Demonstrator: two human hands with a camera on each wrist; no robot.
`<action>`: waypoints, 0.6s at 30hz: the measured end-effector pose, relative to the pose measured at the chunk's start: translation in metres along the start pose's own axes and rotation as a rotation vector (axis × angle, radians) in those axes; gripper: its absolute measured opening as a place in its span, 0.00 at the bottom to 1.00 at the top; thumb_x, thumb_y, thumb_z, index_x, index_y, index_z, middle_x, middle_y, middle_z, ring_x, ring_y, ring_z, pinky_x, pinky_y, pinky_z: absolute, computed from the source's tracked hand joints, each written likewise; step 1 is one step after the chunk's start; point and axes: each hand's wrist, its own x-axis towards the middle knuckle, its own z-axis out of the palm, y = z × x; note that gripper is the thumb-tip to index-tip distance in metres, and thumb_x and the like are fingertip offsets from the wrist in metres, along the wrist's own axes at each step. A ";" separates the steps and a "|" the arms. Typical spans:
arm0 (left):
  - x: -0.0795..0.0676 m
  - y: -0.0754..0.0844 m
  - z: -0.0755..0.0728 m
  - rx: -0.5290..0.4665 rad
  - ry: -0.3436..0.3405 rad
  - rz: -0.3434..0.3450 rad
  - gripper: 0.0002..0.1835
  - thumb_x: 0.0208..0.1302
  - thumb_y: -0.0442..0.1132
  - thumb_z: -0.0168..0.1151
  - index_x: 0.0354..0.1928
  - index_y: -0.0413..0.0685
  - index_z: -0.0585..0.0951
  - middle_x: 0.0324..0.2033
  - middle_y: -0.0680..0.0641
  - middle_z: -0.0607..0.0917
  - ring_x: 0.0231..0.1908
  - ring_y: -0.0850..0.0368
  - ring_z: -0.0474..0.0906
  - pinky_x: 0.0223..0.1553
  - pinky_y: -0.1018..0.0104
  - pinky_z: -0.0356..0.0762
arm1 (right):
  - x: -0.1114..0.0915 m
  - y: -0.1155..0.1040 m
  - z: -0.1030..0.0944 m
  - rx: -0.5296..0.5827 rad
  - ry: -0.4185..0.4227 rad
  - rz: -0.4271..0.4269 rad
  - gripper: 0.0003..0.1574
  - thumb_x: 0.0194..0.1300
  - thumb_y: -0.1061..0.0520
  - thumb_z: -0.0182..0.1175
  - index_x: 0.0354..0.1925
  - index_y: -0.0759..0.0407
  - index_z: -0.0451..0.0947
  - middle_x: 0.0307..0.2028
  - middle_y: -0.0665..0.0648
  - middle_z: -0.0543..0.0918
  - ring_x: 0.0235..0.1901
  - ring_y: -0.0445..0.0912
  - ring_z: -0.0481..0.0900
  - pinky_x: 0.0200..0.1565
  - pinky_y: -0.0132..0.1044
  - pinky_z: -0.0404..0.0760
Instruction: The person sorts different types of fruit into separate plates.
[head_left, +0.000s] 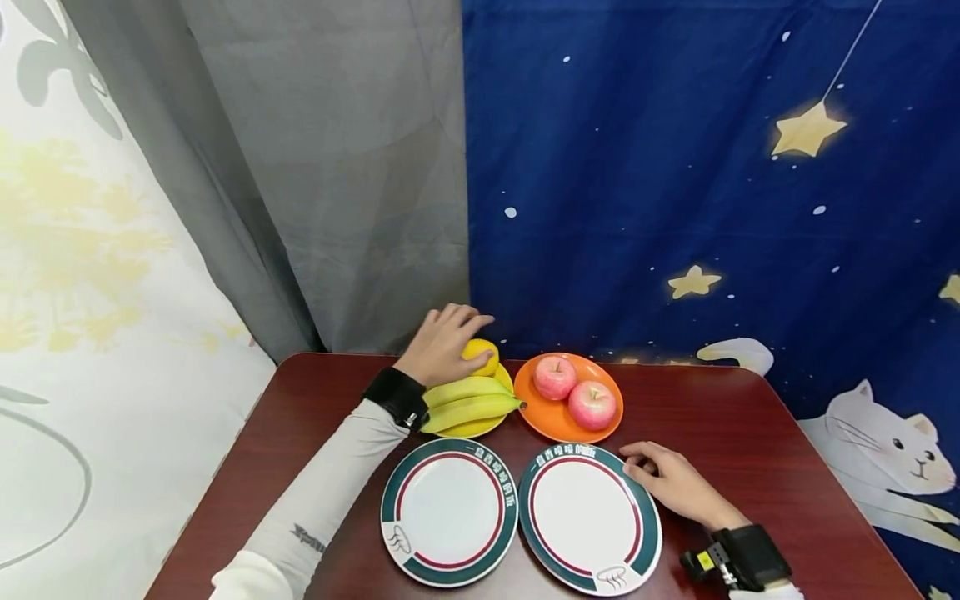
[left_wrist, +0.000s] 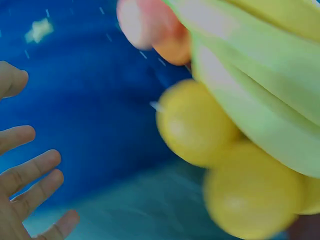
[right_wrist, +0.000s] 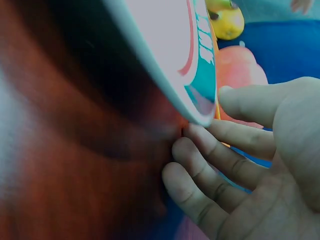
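Observation:
My left hand [head_left: 444, 343] hovers over the yellow plate [head_left: 480, 428], fingers spread and holding nothing. Close beneath it are lemons; one lemon [head_left: 481, 357] shows past the thumb, and two lemons [left_wrist: 252, 192] stand out in the left wrist view. A bunch of bananas [head_left: 474, 402] lies on the same plate, in front of them. At the right-hand white plate [head_left: 585, 517], which has a green and red rim, my right hand [head_left: 678, 483] pinches the right edge. Its thumb [right_wrist: 245, 102] is on the upper side of the rim, with the fingers [right_wrist: 197, 160] curved below.
An orange plate [head_left: 558, 429] holds two apples [head_left: 592, 406] beside the yellow plate. A matching white plate [head_left: 450, 517] sits left of the one at my right hand, edge to edge. Grey and blue curtains [head_left: 600, 208] hang behind the dark red table [head_left: 720, 425].

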 end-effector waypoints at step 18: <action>-0.047 -0.049 0.077 -0.182 -0.196 -0.396 0.38 0.56 0.69 0.56 0.64 0.58 0.70 0.55 0.46 0.70 0.50 0.48 0.67 0.49 0.52 0.70 | -0.015 0.001 0.013 0.072 -0.031 0.034 0.22 0.63 0.47 0.61 0.53 0.54 0.75 0.32 0.49 0.77 0.26 0.42 0.71 0.29 0.33 0.70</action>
